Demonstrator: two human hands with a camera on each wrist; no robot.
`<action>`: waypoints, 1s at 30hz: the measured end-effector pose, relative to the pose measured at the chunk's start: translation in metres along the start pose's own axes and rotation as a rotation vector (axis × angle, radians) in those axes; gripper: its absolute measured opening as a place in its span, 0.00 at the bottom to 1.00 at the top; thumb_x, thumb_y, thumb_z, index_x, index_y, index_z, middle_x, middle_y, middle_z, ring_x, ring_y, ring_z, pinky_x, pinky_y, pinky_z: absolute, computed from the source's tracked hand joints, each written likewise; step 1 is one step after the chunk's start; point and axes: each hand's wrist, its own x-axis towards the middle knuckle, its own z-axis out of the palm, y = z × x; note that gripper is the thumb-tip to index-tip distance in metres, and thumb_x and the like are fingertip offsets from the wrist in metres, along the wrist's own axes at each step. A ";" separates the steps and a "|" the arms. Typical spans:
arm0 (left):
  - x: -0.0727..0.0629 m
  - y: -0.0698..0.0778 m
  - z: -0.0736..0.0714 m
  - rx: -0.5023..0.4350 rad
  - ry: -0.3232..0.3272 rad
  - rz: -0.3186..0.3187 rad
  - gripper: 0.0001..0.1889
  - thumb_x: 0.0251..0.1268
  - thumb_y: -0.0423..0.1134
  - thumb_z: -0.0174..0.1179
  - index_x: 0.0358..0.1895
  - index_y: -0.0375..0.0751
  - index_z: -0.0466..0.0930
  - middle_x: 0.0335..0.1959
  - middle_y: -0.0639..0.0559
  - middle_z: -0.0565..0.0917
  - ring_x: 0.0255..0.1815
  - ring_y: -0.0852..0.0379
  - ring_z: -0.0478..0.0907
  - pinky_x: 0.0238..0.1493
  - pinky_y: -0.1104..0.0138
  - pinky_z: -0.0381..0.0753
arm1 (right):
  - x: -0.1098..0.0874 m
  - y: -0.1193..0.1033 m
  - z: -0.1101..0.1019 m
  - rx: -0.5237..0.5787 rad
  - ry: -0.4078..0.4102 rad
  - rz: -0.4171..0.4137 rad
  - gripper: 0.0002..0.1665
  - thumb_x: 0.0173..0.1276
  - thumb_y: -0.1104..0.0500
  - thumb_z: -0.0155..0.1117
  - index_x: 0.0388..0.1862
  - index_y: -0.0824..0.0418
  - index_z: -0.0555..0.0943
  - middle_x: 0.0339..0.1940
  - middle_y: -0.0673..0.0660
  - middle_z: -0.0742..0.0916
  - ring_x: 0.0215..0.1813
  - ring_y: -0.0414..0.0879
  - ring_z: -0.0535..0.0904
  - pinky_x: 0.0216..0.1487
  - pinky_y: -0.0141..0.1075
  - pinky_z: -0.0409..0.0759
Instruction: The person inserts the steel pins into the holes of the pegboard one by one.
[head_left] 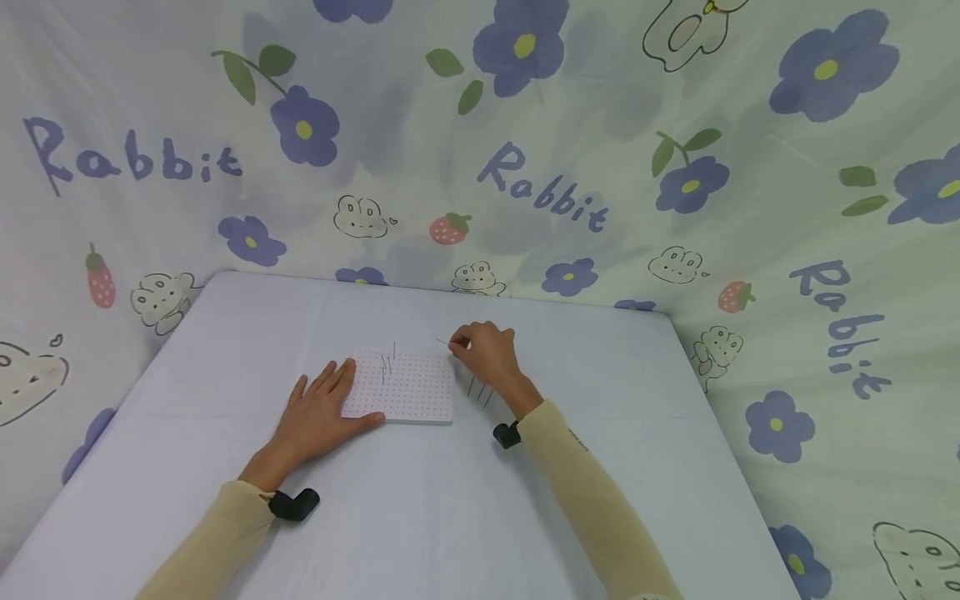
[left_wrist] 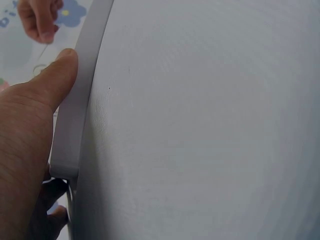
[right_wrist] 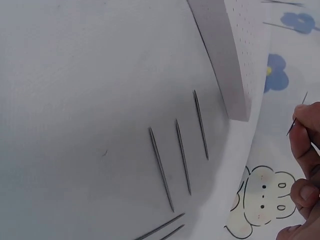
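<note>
Left hand (head_left: pixel 318 412), spread, rests along left edge of white rectangular hole-dotted board (head_left: pixel 416 390). Right hand (head_left: pixel 486 354) pinches slim grey metal rod (right_wrist: pixel 304 98) beyond board's right edge (2 loose rods (right_wrist: pixel 160 227) cut off in right-wrist view). White tabletop (head_left: pixel 420 517) extends nearside.

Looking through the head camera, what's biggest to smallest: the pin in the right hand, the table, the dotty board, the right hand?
1. Table, easily
2. Dotty board
3. Right hand
4. Pin, just a thin line
</note>
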 end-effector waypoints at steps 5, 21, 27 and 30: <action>0.000 0.001 0.000 -0.002 -0.002 0.002 0.63 0.55 0.80 0.53 0.79 0.30 0.49 0.80 0.34 0.55 0.81 0.33 0.47 0.74 0.34 0.37 | 0.000 -0.002 0.000 0.006 0.003 0.002 0.09 0.73 0.47 0.66 0.43 0.47 0.89 0.34 0.39 0.87 0.41 0.39 0.77 0.52 0.50 0.68; 0.000 0.002 0.000 -0.004 0.003 -0.005 0.64 0.55 0.80 0.54 0.79 0.30 0.49 0.79 0.34 0.56 0.80 0.33 0.48 0.74 0.33 0.38 | 0.006 -0.011 0.010 0.037 0.004 0.005 0.11 0.75 0.46 0.62 0.44 0.47 0.87 0.36 0.39 0.87 0.43 0.39 0.78 0.51 0.45 0.67; -0.001 0.002 -0.001 -0.009 0.003 -0.005 0.64 0.55 0.80 0.54 0.79 0.30 0.49 0.79 0.34 0.56 0.80 0.33 0.48 0.74 0.33 0.38 | 0.009 -0.012 0.012 0.039 0.005 0.010 0.11 0.75 0.46 0.61 0.44 0.47 0.87 0.36 0.39 0.87 0.43 0.39 0.78 0.50 0.44 0.66; -0.001 0.003 -0.002 -0.008 0.004 -0.003 0.64 0.55 0.80 0.54 0.79 0.30 0.49 0.79 0.33 0.56 0.80 0.33 0.48 0.74 0.33 0.38 | 0.010 -0.012 0.013 0.048 0.007 0.014 0.11 0.75 0.46 0.61 0.44 0.48 0.87 0.36 0.39 0.88 0.43 0.39 0.78 0.50 0.45 0.66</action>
